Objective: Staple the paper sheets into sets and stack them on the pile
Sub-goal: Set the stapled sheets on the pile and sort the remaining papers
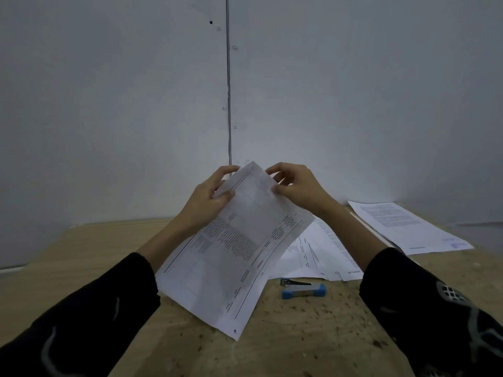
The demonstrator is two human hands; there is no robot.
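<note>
I hold a set of printed paper sheets [234, 251] tilted up above the wooden table [81, 257]. My left hand [209, 197] pinches the sheets' top left edge, and my right hand [296, 186] pinches the top right edge near the far corner. A blue and grey stapler [303, 290] lies on the table below and to the right of the held sheets, untouched. Loose sheets [324, 251] are spread behind the stapler. A neater pile of printed sheets [402, 224] lies at the far right of the table.
A grey panelled wall [136, 104] with a vertical seam stands right behind the table. The table's near surface is speckled with dark marks. My black sleeves cover both forearms at the bottom corners.
</note>
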